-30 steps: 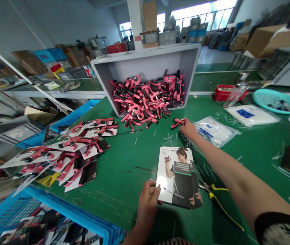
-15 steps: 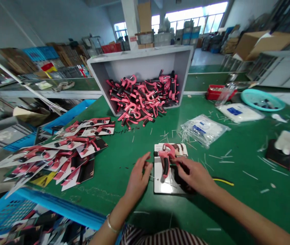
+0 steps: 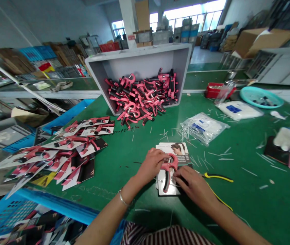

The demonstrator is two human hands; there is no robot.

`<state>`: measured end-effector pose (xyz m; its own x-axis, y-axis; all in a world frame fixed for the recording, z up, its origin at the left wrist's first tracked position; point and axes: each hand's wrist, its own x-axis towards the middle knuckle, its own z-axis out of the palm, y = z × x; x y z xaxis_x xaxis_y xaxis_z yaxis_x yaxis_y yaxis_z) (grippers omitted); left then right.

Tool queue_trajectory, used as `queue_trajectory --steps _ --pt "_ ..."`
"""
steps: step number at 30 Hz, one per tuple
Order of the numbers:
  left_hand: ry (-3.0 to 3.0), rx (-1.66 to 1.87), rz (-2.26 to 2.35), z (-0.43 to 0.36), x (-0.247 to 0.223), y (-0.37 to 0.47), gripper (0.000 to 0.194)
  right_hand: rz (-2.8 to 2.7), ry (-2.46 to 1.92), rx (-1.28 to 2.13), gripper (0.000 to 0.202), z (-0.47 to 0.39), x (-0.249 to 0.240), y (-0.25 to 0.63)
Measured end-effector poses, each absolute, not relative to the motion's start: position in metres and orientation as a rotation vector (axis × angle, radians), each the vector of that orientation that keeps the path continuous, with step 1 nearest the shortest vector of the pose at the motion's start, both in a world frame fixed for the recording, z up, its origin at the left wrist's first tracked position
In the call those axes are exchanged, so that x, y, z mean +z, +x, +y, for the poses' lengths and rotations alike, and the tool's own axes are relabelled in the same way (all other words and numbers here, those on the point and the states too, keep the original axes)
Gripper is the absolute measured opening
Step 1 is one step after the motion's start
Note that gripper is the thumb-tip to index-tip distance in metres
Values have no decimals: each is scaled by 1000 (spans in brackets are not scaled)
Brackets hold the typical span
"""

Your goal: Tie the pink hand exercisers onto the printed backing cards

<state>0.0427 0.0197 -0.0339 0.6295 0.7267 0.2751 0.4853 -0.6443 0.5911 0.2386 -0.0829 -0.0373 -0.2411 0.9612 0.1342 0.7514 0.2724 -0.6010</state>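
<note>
A pink hand grip strengthener (image 3: 168, 166) with black handle pads and a metal spring lies on a stack of printed cards (image 3: 165, 146) in front of me. My left hand (image 3: 153, 166) is closed on its upper left part, fingertips by the spring. At its right side, my right hand (image 3: 192, 182) is curled with fingers pinched against it, hiding the other handle. A small pale strip shows near those fingertips. Yellow-handled pliers (image 3: 218, 177) lie partly beneath my right forearm, their jaws hidden.
Behind stands a tipped grey bin (image 3: 139, 58) spilling many pink strengtheners. Carded ones (image 3: 70, 143) are piled at left, above a blue crate (image 3: 58, 204). White ties (image 3: 206, 161) and a plastic bag (image 3: 203, 126) lie at right, with a turquoise tray (image 3: 262, 97) beyond.
My left hand has moved right, from beside the cards onto the strengthener. The strengthener has shifted slightly down and right. More of the yellow pliers shows, and the view has shifted slightly.
</note>
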Motion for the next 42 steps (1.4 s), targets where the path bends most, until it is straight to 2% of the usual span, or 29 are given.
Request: queue_trajectory --steps 4,8,15,26,32,42 --pt "2535 477 969 28 -31 68 22 -1885 -1486 701 9 -73 -43 234" --pt "2534 459 1000 27 -31 72 13 -1701 -1471 846 9 -66 -44 235" --pt "2586 438 1049 25 -26 73 10 -1602 -1418 796 10 -60 -46 236" --pt "2083 785 993 10 -43 68 9 -1645 -1416 684 8 -57 -56 238" --pt "2067 774 1018 11 -51 68 13 -1677 -1419 674 10 -60 -54 237" --pt "1969 839 1043 10 -54 68 10 -1680 -1433 746 12 -58 -52 241"
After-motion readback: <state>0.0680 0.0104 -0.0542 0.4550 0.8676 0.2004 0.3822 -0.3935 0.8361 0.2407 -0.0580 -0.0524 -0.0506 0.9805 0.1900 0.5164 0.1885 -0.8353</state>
